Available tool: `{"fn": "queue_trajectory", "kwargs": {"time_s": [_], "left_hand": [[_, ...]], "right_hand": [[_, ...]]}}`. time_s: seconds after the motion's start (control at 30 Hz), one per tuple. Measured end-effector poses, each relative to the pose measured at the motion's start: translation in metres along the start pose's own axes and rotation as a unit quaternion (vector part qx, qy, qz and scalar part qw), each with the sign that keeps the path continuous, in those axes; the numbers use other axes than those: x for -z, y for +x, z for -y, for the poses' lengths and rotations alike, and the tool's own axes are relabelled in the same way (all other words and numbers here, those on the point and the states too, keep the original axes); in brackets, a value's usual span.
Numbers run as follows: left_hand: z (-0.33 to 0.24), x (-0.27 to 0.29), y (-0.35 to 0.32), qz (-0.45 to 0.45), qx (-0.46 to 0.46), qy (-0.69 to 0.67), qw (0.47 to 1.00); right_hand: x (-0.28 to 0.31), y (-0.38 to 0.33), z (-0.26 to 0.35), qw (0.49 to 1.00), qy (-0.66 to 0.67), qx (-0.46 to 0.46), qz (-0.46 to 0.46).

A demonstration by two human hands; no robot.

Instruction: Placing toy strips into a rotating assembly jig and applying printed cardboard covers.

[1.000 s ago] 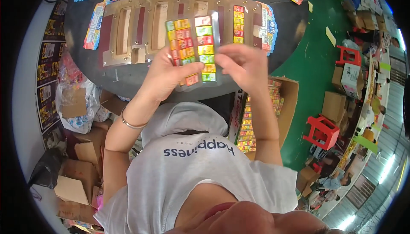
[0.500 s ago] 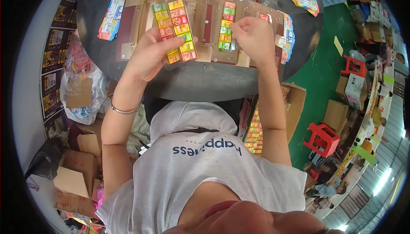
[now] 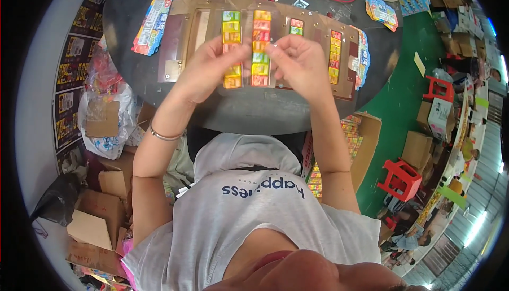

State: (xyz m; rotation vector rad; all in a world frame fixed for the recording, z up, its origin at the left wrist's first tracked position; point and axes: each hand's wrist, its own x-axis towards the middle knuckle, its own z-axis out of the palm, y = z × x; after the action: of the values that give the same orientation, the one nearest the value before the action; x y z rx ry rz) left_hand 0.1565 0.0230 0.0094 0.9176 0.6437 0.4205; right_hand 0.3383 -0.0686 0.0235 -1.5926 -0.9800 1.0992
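My left hand (image 3: 212,71) is closed on a clear-packed strip of small coloured packets (image 3: 231,28), its thumb across the front. Right beside it is a second such strip (image 3: 261,23), upright and parallel, with my right hand (image 3: 299,65) pinching its right edge between thumb and fingers. Both strips are raised over a brown slotted board (image 3: 177,41) on the dark round table (image 3: 238,116). A third strip (image 3: 297,25) lies in a slot behind my right hand, partly hidden by it. Another strip (image 3: 334,57) rests in the slot farther right.
Printed cards (image 3: 151,28) are piled left of the board, and more cards (image 3: 362,60) lie at its right end. Small toys and a red cord (image 3: 339,0) are at the back. An open carton (image 3: 366,145) of coloured packets stands below right, near a red stool (image 3: 400,179).
My right hand has left the strip in the board's slot and moved left to the raised strips. Those two strips, earlier together in my left hand, now stand slightly apart between both hands.
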Motion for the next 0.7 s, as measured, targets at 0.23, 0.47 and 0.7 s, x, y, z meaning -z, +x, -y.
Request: {"fn": "queue_trajectory", "kwargs": {"time_s": [0.23,0.47,0.7], "left_hand": [[-0.021,0.061,0.021,-0.226,-0.163,0.573,0.771],[-0.022,0.038,0.003,-0.317,-0.223,0.746,0.541],[-0.037,0.172,0.009,-0.327,-0.34,0.653,0.592]], "right_hand": [[-0.02,0.039,-0.012,0.966,-0.252,0.007,-0.053],[-0.032,0.024,0.002,0.885,-0.444,0.053,-0.133],[0.13,0.002,-0.038,0.854,-0.214,0.171,-0.442]]}}
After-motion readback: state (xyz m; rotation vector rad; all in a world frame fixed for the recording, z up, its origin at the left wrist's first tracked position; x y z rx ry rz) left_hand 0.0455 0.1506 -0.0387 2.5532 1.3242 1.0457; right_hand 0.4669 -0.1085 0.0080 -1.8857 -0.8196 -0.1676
